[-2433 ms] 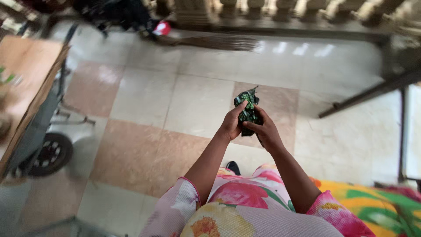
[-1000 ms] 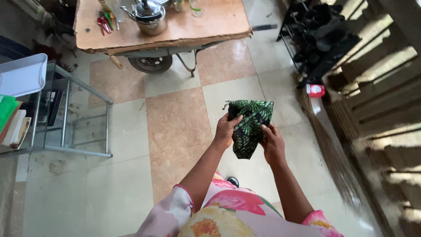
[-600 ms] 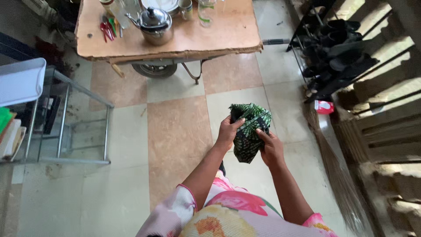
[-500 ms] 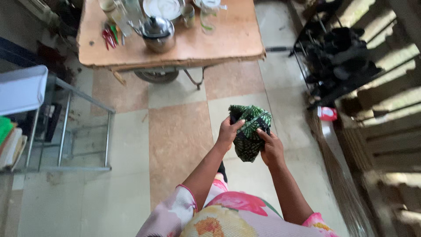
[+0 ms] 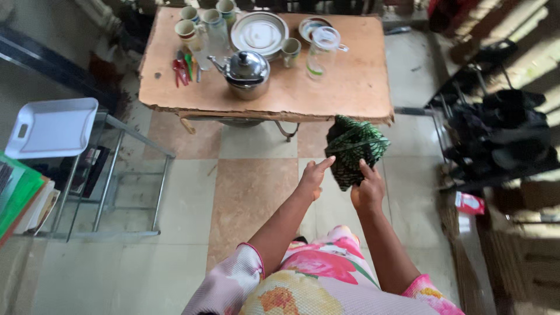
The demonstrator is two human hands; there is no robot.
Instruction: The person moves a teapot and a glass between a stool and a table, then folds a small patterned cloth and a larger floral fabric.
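Your right hand grips the bunched green patterned cloth from below, fingers closed on its lower edge — the cloth is held up in the air just in front of the wooden tabletop. Your left hand is loosely open beside it, index fingertip touching the cloth's side.

On the wooden table stand one shiny steel kettle, one clear glass jug, two round white plates near the far edge, and about four small ceramic cups. One white plastic tray sits on one glass-topped metal rack. One green patterned cloth is held up.
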